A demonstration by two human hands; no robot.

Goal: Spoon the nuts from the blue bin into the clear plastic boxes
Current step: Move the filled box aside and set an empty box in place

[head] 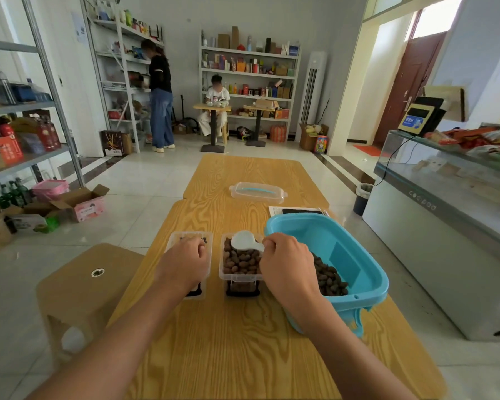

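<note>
Head view: right hand (287, 265) gripping white spoon (244, 241), left hand (185, 262) curled on clear box (189, 241).

This is a small shop, or a room fitted out as one. Metal shelves (20, 111) far to the left of the left hand (185, 262) carry boxed goods, bottles and cartons. Straight ahead, well beyond both hands, white wall shelves (250, 73) hold rows of small packets, cans and boxes. To the right of the right hand (286, 265) stands a glass-topped display freezer (445, 197) with snack packets on its upper ledge and a payment terminal (420, 116) on top. Open cardboard cartons (78, 202) sit on the tiled floor to the left. A wooden tabletop (243, 327) lies under the hands.
</note>
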